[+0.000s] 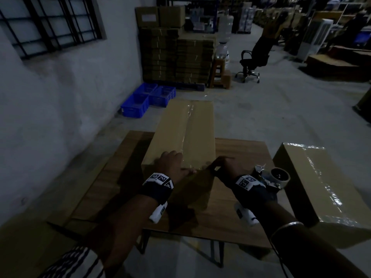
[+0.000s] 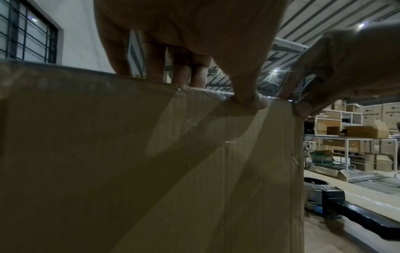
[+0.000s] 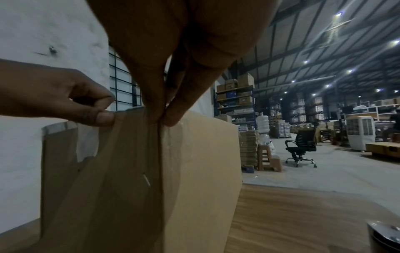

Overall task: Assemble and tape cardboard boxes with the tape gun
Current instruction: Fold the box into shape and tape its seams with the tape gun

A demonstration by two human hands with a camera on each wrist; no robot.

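A long cardboard box lies on the wooden table, with clear tape along its top seam. My left hand holds the box's near top edge, fingers on top and the thumb pressing the folded-over tape onto the near face. My right hand pinches the near right corner of the box between thumb and fingers. The tape gun rests on the table right of my right wrist, held by neither hand; its black handle shows in the left wrist view.
A second taped box stands off the table's right side. Blue crates and a stack of flat cartons line the left wall beyond the table. An office chair stands on the open concrete floor.
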